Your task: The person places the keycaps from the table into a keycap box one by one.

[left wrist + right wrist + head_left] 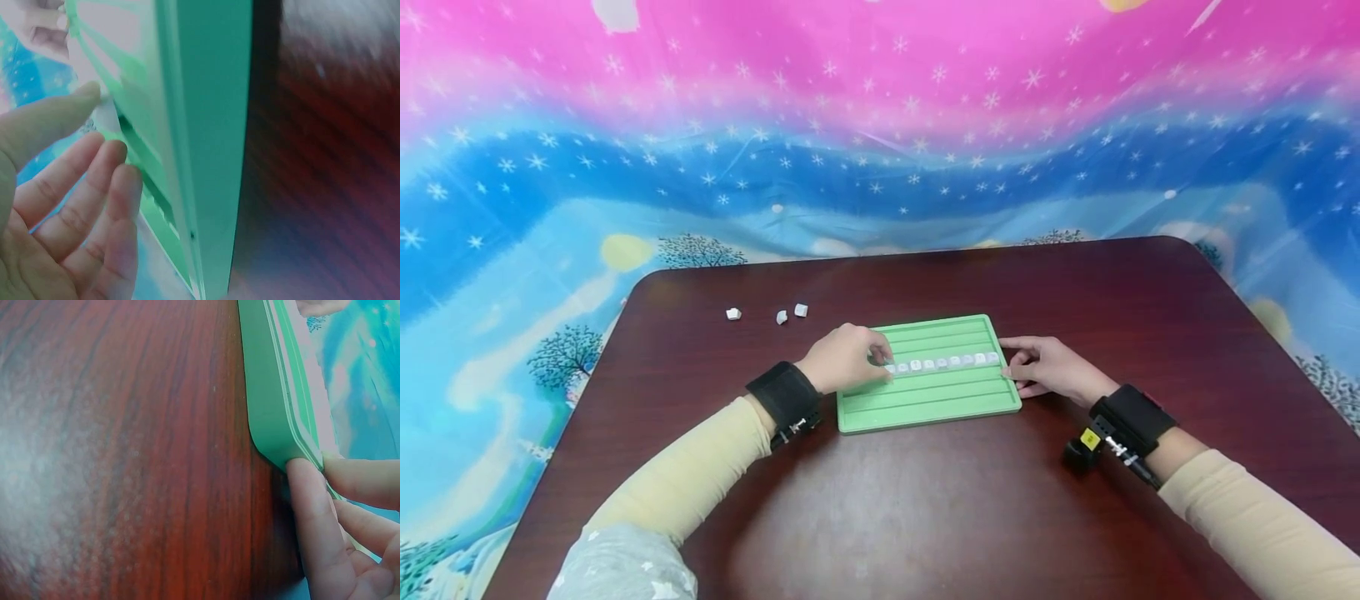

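Note:
A light green ridged tray (pixel 925 406) lies on the table, and a row of small white keycaps (pixel 942 363) runs across its middle groove. At the left end of that row, my left hand (pixel 850 358) pinches a white keycap (pixel 106 114) between thumb and fingertips. The left wrist view has the thumb on one side of it and the curled fingers on the other. My right hand (pixel 1051 367) grips the tray's right edge, thumb over the rim and fingers along the side. Part of the tray's left rim is hidden behind the left hand.
Three loose white pieces lie on the dark wooden table (pixel 940 508) beyond the tray at left: a left one (pixel 733 314), a middle one (pixel 782 317) and a right one (pixel 801 310). A patterned cloth (pixel 880 150) hangs behind the table.

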